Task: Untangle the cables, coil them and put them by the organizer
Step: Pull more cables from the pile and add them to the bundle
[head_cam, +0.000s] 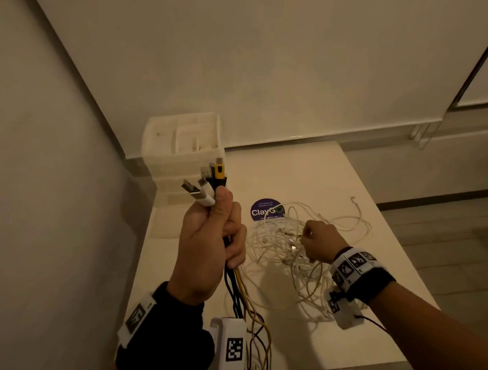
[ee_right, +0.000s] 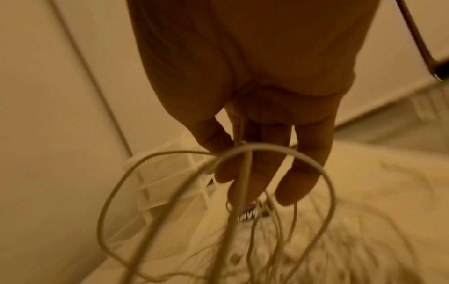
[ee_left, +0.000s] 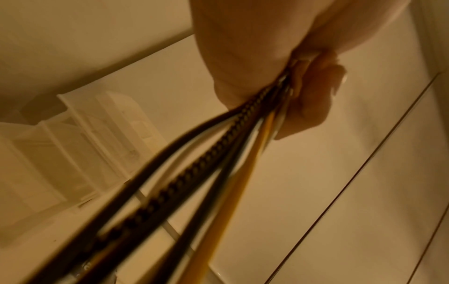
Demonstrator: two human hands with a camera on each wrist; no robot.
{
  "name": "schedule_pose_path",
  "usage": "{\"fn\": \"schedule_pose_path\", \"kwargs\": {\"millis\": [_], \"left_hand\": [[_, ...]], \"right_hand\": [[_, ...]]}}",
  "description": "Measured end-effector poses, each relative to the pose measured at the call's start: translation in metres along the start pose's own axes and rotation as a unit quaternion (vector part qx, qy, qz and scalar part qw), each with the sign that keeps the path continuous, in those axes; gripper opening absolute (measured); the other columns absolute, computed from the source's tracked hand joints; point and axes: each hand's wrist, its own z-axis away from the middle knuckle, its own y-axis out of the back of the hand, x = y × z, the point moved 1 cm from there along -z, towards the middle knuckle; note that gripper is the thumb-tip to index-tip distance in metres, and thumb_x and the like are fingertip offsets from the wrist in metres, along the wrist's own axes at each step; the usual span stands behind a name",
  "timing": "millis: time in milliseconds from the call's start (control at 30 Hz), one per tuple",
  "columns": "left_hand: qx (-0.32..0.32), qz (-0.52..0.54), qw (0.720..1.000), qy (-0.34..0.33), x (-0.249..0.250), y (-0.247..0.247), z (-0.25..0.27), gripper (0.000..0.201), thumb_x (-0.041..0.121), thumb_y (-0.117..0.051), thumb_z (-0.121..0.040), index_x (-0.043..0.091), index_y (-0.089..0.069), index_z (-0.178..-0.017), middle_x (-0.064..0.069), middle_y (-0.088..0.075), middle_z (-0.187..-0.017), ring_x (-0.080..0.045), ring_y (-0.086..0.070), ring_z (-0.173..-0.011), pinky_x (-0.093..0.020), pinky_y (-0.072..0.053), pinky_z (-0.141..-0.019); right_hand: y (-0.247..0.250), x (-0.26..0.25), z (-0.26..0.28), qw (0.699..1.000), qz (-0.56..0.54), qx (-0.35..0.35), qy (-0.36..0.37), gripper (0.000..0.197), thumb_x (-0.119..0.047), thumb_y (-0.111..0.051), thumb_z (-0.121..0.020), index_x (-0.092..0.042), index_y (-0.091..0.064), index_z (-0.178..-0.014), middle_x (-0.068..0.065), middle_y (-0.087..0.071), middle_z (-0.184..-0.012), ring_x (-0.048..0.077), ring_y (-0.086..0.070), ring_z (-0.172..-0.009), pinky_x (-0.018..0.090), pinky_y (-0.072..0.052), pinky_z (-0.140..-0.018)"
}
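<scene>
My left hand (head_cam: 211,238) is raised above the table's left side and grips a bundle of cables (head_cam: 235,288), black, yellow and white; their plugs (head_cam: 208,181) stick up out of the fist. In the left wrist view the same bundle (ee_left: 218,173) runs down from the fist (ee_left: 291,92). A tangle of white cables (head_cam: 284,254) lies on the white table (head_cam: 307,169). My right hand (head_cam: 317,241) reaches into the tangle and pinches a white cable; loops (ee_right: 243,173) hang across its fingers (ee_right: 298,173). The white organizer (head_cam: 183,148) stands at the table's back left corner.
A round purple sticker (head_cam: 265,209) lies on the table just behind the tangle. Walls close in on the left and the back. The table's right edge (head_cam: 382,219) drops to a tiled floor. Cable ends hang over the table's near edge (head_cam: 259,355).
</scene>
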Motion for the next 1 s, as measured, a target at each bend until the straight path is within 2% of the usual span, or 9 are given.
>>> {"fn": "schedule_pose_path", "kwargs": {"millis": [100,267,367,433,500,667,800,867,1000], "left_hand": [[-0.006,-0.008,1.0,0.003,0.0,-0.002,-0.005,0.044,0.038,-0.04,-0.095,0.011,-0.024,-0.064,-0.001,-0.021,-0.055,-0.009,-0.017,-0.039,-0.019,-0.015,-0.039],[0.001,-0.009,1.0,0.001,-0.003,-0.006,-0.01,0.044,0.037,-0.041,-0.094,0.01,-0.022,-0.065,-0.003,-0.018,-0.057,-0.01,-0.015,-0.041,-0.019,-0.013,-0.04],[-0.008,-0.016,1.0,-0.001,-0.004,-0.012,-0.012,0.045,0.037,-0.042,-0.094,0.009,-0.021,-0.065,-0.007,-0.014,-0.059,-0.011,-0.013,-0.041,-0.019,-0.013,-0.04],[-0.005,-0.022,1.0,-0.004,-0.006,-0.015,-0.015,0.045,0.037,-0.042,-0.095,0.009,-0.021,-0.066,-0.008,-0.014,-0.06,-0.013,-0.012,-0.042,-0.019,-0.013,-0.04],[0.007,-0.032,0.999,-0.01,-0.008,-0.017,-0.017,0.045,0.038,-0.042,-0.096,0.011,-0.022,-0.066,-0.008,-0.014,-0.061,-0.014,-0.011,-0.043,-0.021,-0.012,-0.041],[0.041,-0.059,0.997,-0.026,-0.012,-0.023,-0.026,0.036,0.033,-0.051,-0.095,0.013,-0.037,-0.067,-0.004,-0.018,-0.057,-0.013,-0.013,-0.042,-0.021,-0.015,-0.04],[0.073,-0.145,0.984,-0.068,-0.015,-0.033,-0.033,0.035,0.028,-0.066,-0.088,-0.003,-0.051,-0.087,0.003,-0.039,-0.05,-0.01,-0.034,-0.034,-0.019,-0.03,-0.037],[0.099,-0.166,0.978,-0.078,-0.016,-0.039,-0.033,0.034,0.024,-0.065,-0.088,-0.007,-0.051,-0.082,0.004,-0.045,-0.045,-0.01,-0.042,-0.032,-0.018,-0.035,-0.036],[0.126,-0.214,0.966,-0.071,-0.021,-0.045,-0.032,0.043,0.026,-0.053,-0.097,0.004,-0.051,-0.06,0.001,-0.048,-0.041,-0.012,-0.047,-0.034,-0.022,-0.039,-0.039]], "right_hand": [[0.021,-0.002,-0.005,0.993,0.081,0.074,0.039,0.024,-0.018,-0.046,-0.091,-0.023,-0.064,-0.106,0.013,-0.067,-0.104,0.032,-0.063,-0.092,0.035,-0.053,-0.077],[0.08,-0.016,0.001,0.965,-0.01,0.24,0.109,0.01,-0.017,-0.05,-0.092,-0.017,-0.06,-0.091,0.003,-0.073,-0.081,0.026,-0.067,-0.078,0.04,-0.053,-0.076],[0.102,-0.036,0.012,0.932,-0.282,0.19,0.123,0.01,-0.013,-0.05,-0.097,-0.008,-0.058,-0.093,0.007,-0.072,-0.079,0.022,-0.07,-0.066,0.038,-0.058,-0.068],[0.11,-0.047,0.023,0.852,-0.493,0.123,0.124,0.009,-0.008,-0.048,-0.098,-0.004,-0.056,-0.096,0.014,-0.067,-0.083,0.03,-0.067,-0.072,0.047,-0.057,-0.072],[0.112,-0.055,0.035,0.815,-0.557,0.068,0.148,0.01,-0.005,-0.048,-0.098,-0.004,-0.057,-0.096,0.015,-0.063,-0.085,0.031,-0.064,-0.074,0.046,-0.056,-0.071],[0.088,-0.081,0.072,0.812,-0.546,-0.004,0.206,0.013,-0.006,-0.049,-0.096,0.001,-0.06,-0.097,0.01,-0.059,-0.07,0.019,-0.051,-0.058,0.03,-0.041,-0.056],[0.066,-0.099,0.096,0.838,-0.483,-0.003,0.252,0.015,-0.01,-0.053,-0.095,0.003,-0.059,-0.092,0.007,-0.065,-0.067,0.014,-0.055,-0.054,0.026,-0.043,-0.053],[0.061,-0.102,0.104,0.845,-0.46,0.02,0.273,0.014,-0.008,-0.054,-0.096,0.004,-0.059,-0.09,0.005,-0.067,-0.067,0.012,-0.057,-0.054,0.023,-0.044,-0.053],[0.059,-0.1,0.113,0.843,-0.448,0.048,0.293,0.012,-0.009,-0.055,-0.095,0.0,-0.06,-0.091,0.006,-0.067,-0.066,0.013,-0.057,-0.054,0.023,-0.045,-0.055]]}}
